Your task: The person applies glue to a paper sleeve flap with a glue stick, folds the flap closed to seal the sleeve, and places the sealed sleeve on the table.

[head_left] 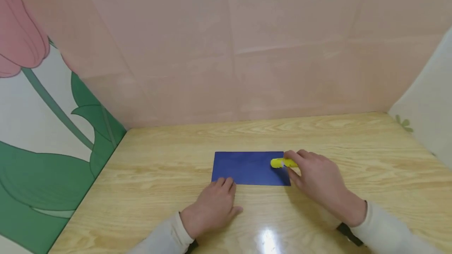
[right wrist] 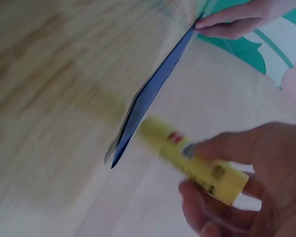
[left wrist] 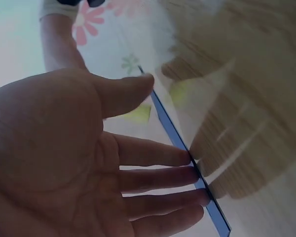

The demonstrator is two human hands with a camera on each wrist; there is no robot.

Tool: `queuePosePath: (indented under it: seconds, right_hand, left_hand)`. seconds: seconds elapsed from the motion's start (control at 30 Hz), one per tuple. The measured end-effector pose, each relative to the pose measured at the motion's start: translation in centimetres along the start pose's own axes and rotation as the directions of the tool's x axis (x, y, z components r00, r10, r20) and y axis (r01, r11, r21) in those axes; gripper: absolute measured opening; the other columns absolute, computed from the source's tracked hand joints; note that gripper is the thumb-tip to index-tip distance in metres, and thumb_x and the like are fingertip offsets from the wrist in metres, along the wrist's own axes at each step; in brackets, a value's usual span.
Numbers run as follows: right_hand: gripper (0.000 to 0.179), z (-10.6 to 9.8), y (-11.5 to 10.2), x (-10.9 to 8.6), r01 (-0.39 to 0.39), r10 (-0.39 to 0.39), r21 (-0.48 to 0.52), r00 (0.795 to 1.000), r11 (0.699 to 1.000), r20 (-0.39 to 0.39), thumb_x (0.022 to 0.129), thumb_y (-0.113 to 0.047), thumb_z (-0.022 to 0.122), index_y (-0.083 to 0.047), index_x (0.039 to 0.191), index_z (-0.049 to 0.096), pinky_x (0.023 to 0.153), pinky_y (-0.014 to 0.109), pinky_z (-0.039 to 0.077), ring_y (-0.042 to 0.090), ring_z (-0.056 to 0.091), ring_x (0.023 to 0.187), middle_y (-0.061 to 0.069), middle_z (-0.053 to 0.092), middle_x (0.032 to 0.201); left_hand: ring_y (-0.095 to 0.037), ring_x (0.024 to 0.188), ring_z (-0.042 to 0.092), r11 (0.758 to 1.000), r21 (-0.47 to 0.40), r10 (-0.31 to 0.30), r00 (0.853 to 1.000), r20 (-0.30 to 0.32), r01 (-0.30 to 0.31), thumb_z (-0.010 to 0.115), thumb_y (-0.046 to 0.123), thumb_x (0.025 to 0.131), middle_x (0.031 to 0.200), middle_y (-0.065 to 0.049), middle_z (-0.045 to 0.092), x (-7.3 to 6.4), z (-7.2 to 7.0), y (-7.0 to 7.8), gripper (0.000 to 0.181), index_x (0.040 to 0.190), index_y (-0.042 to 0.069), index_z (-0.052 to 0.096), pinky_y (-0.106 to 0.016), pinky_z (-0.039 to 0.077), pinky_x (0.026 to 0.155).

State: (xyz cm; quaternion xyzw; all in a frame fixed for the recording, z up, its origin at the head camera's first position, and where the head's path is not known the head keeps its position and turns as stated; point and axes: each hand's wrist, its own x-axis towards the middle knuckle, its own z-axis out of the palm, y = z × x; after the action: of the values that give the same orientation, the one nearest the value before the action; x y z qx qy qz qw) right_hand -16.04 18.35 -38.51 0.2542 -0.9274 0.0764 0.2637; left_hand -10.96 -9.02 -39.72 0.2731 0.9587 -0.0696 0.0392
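A dark blue rectangle of paper (head_left: 247, 167) lies flat on the wooden table. On its near left edge rest the fingertips of my left hand (head_left: 215, 205), palm down; the left wrist view shows those fingers (left wrist: 155, 180) fairly straight along the blue edge. My right hand (head_left: 319, 173) pinches a yellow glue stick (head_left: 282, 163) between thumb and fingers over the right end of the paper. In the right wrist view, the glue stick (right wrist: 192, 160) has printed labels and its far end comes close to the paper's surface (right wrist: 148, 94).
The light wooden table (head_left: 159, 160) meets a pink backdrop (head_left: 233, 50) at its far edge. A panel with a large tulip print (head_left: 53, 128) stands along the left side, and a white panel (head_left: 431, 101) along the right.
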Motion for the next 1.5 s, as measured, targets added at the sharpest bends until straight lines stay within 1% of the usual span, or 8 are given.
queuePosePath:
  seconds: [0.1, 0.23, 0.43, 0.53, 0.67, 0.9, 1.23, 1.5]
  right_hand:
    - [0.034, 0.0, 0.4, 0.0, -0.005, 0.003, -0.042, 0.999, 0.999, -0.032, 0.073, -0.02, 0.085, -0.017, 0.103, 0.072, 0.041, 0.024, 0.037, 0.017, 0.059, 0.056, 0.003, 0.069, 0.08]
    - [0.032, 0.0, 0.7, -0.2, 0.001, -0.004, -0.108, 1.0, 0.994, -0.024, 0.07, -0.018, 0.087, -0.017, 0.1, 0.077, 0.04, 0.022, 0.034, 0.016, 0.055, 0.054, 0.004, 0.068, 0.078]
    - [0.038, 0.1, 0.3, -0.6, 0.009, 0.01, -0.156, 0.993, 0.988, 0.118, 0.072, -0.021, 0.087, -0.02, 0.108, 0.077, 0.038, 0.023, 0.028, 0.01, 0.038, 0.048, 0.0, 0.053, 0.07]
    - [0.043, 0.5, 0.2, -0.7, 0.011, 0.017, -0.141, 0.98, 0.99, 0.197, 0.074, -0.02, 0.084, -0.019, 0.115, 0.073, 0.038, 0.026, 0.029, 0.011, 0.038, 0.05, 0.0, 0.049, 0.072]
    - [0.045, 0.9, 0.3, -0.9, 0.022, 0.008, -0.123, 0.97, 0.992, 0.242, 0.077, -0.018, 0.082, -0.017, 0.121, 0.069, 0.038, 0.027, 0.029, 0.012, 0.038, 0.051, 0.001, 0.048, 0.072]
    - [0.049, 1.0, 0.8, -0.9, 0.01, 0.023, -0.09, 0.935, 0.996, 0.353, 0.083, -0.022, 0.078, -0.016, 0.13, 0.065, 0.042, 0.027, 0.03, 0.012, 0.039, 0.055, 0.0, 0.049, 0.079]
    - [0.05, 1.2, 0.9, -0.8, 0.005, 0.025, -0.08, 0.93, 0.997, 0.368, 0.083, -0.026, 0.077, -0.014, 0.13, 0.065, 0.043, 0.027, 0.03, 0.013, 0.04, 0.056, -0.001, 0.05, 0.079]
    - [0.048, 1.1, 0.6, -1.0, 0.01, 0.023, -0.093, 0.94, 0.996, 0.341, 0.084, -0.026, 0.076, -0.017, 0.129, 0.065, 0.044, 0.028, 0.03, 0.013, 0.039, 0.054, -0.001, 0.048, 0.076]
  left_hand:
    - [-0.018, 0.1, 0.054, 0.998, 0.066, 0.003, 1.0, -0.017, -0.001, 0.051, 0.052, 0.099, 0.115, -0.004, 0.056, 0.1, 0.1, 0.0, 0.059, 0.132, 0.003, 0.058, -0.033, 0.05, 0.093]
    - [-0.018, 0.099, 0.056, 0.994, 0.108, 0.011, 1.0, -0.027, -0.008, 0.052, 0.051, 0.099, 0.115, -0.004, 0.058, 0.1, 0.1, 0.0, 0.057, 0.131, 0.004, 0.059, -0.033, 0.051, 0.09]
    - [-0.019, 0.101, 0.056, 0.993, 0.119, 0.016, 1.0, -0.025, -0.013, 0.05, 0.049, 0.1, 0.116, -0.005, 0.058, 0.1, 0.3, 0.0, 0.057, 0.132, 0.003, 0.059, -0.034, 0.05, 0.091]
    - [-0.019, 0.103, 0.056, 0.993, 0.119, 0.014, 1.0, -0.017, -0.012, 0.049, 0.049, 0.101, 0.118, -0.005, 0.058, 0.1, 0.4, 0.0, 0.057, 0.133, 0.003, 0.058, -0.034, 0.05, 0.093]
    - [-0.019, 0.104, 0.056, 0.992, 0.125, 0.013, 1.0, -0.011, -0.012, 0.048, 0.049, 0.101, 0.119, -0.006, 0.057, 0.1, 0.4, 0.1, 0.058, 0.134, 0.003, 0.058, -0.034, 0.05, 0.095]
    - [-0.019, 0.1, 0.056, 0.995, 0.1, 0.036, 0.998, -0.047, -0.031, 0.051, 0.047, 0.101, 0.115, -0.007, 0.058, -0.1, 0.3, 0.1, 0.055, 0.131, 0.001, 0.06, -0.032, 0.051, 0.094]
    - [-0.02, 0.099, 0.056, 0.996, 0.071, 0.05, 0.996, -0.078, -0.045, 0.052, 0.046, 0.101, 0.115, -0.007, 0.058, -0.1, 0.7, -0.1, 0.055, 0.129, 0.0, 0.06, -0.032, 0.051, 0.094]
    - [-0.02, 0.105, 0.054, 0.999, 0.029, 0.019, 0.999, -0.031, -0.018, 0.05, 0.048, 0.101, 0.122, -0.006, 0.057, 0.1, 0.4, -0.1, 0.058, 0.135, 0.002, 0.057, -0.034, 0.05, 0.095]
